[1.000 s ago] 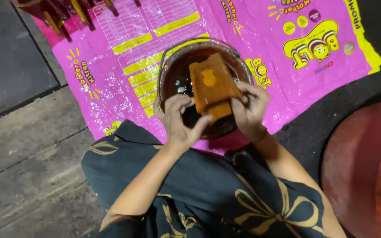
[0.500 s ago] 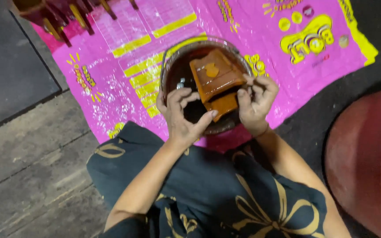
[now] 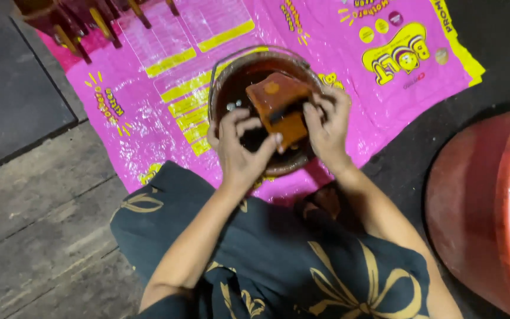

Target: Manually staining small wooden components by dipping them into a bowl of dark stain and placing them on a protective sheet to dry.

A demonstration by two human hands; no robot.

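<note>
I hold the brown wooden block (image 3: 278, 106) between my left hand (image 3: 240, 150) and right hand (image 3: 329, 127), over the bowl of dark liquid (image 3: 231, 88); its long axis runs away from me, both hands equally near

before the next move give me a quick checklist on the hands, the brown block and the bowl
1. Left hand on the brown block: ok, fingers touch its near edge.
2. Right hand on the block: ok, fingers grip its right side.
3. Block over the bowl: ok, it sits within the rim, above the dark liquid.
4. Block level: not ok, it is tilted, far end raised.
5. Bowl on the pink plastic sheet: ok, the sheet lies under and around it.
6. Whether the block drips or touches the liquid: cannot tell, the hands hide its underside.
7. Red tub: ok, apart from the bowl, to the right.
</note>
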